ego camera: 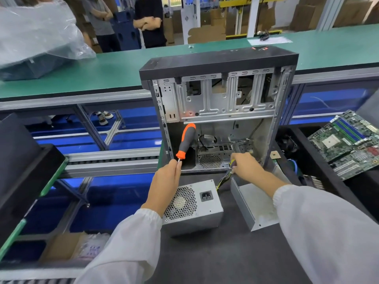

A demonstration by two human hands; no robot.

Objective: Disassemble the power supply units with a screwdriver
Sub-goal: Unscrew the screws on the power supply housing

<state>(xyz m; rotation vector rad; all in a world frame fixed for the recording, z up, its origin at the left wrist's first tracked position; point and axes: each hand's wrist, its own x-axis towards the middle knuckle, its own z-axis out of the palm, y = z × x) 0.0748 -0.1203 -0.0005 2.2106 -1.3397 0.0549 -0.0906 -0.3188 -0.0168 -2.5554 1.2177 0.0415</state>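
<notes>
I am looking down at a dark grey work mat (215,259) where a silver box-shaped power supply unit (194,208) is lying, its honeycomb fan grille and black socket facing up. My left hand (166,183) is gripping the metal shaft of an orange-and-black-handled screwdriver (185,143), whose handle is pointing up and away from me, in front of the open case. My right hand (246,165) is curling its fingers around a bundle of yellow and black wires (224,179) that is running from the unit toward the case. Just right of the unit, under my right forearm, a bent silver sheet-metal cover (253,203) is resting on the mat. Behind both, an upright black-topped computer case with a bare metal interior (217,99) is standing open toward me. Far right, green circuit boards (348,144) are lying stacked. Beyond the case a green-topped conveyor bench (102,72) is carrying a clear plastic bag (39,31), and people are standing behind it.
</notes>
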